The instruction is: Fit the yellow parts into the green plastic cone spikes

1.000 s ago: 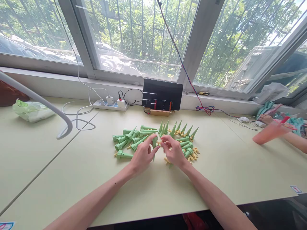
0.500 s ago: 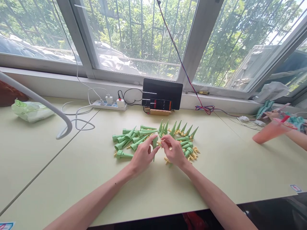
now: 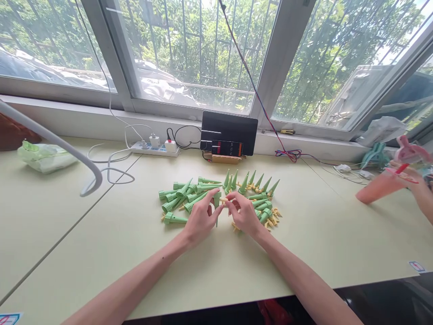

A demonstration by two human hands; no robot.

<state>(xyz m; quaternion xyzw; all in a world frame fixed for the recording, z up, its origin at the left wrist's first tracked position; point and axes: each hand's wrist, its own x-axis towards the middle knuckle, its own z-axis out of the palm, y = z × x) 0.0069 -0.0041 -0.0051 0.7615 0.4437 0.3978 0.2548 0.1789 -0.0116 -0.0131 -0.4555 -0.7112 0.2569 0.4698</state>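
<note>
My left hand (image 3: 199, 219) is closed around a green plastic watering spike (image 3: 217, 198), wide collar up and tip pointing down. Between the fingertips of my right hand (image 3: 245, 215) is a small yellow valve (image 3: 223, 200), touching or right beside the spike's collar; whether it sits in a hole I cannot tell. More green spikes (image 3: 175, 218) lie in a heap left of my hands. Behind them, several spikes (image 3: 259, 181) stand tip up with yellow pieces at their bases. By my right wrist lie further spikes (image 3: 265, 215) and loose yellow valves (image 3: 272, 221).
A tablet (image 3: 233, 126) with a phone (image 3: 227, 148) before it leans by the window. A power strip (image 3: 157, 150) with cables and a green plastic bag (image 3: 47, 157) are at left. On the right, another person's hand (image 3: 407, 172) is near a tilted pink cup (image 3: 377, 186) and a pink clamp-like thing (image 3: 411, 151).
My right hand has shifted slightly left, bringing the yellow valve up to the spike. At far right, the other person's hand has moved and a pink clamp-like thing has come into view.
</note>
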